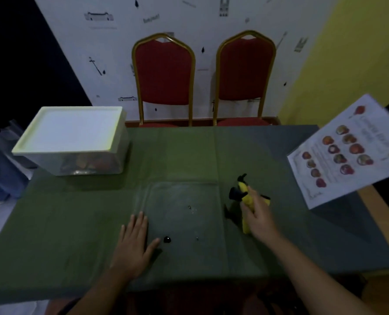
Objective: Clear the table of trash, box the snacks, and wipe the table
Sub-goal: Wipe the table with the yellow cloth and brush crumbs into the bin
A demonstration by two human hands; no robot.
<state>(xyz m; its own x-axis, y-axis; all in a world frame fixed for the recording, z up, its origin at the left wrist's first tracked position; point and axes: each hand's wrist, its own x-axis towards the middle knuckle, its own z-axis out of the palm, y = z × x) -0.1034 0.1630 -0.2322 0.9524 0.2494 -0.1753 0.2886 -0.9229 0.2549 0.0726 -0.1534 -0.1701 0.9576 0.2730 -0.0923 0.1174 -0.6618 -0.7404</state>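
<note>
My right hand (258, 215) grips a yellow spray bottle (245, 201) with a black nozzle, held just above the green tablecloth (75, 223) right of centre. My left hand (133, 244) rests flat on the cloth, fingers straight and spread. Between the hands the cloth looks wet, with a few shiny droplets (190, 208) and a small dark blob (167, 239) near my left thumb. A clear plastic box (75, 142) with a white lid on it stands at the back left, with snack packets dimly visible inside.
Two red chairs with gold frames (164, 73) (245, 69) stand behind the table's far edge. A printed sheet with pictures of food (345, 151) lies tilted at the table's right edge. The room is dim.
</note>
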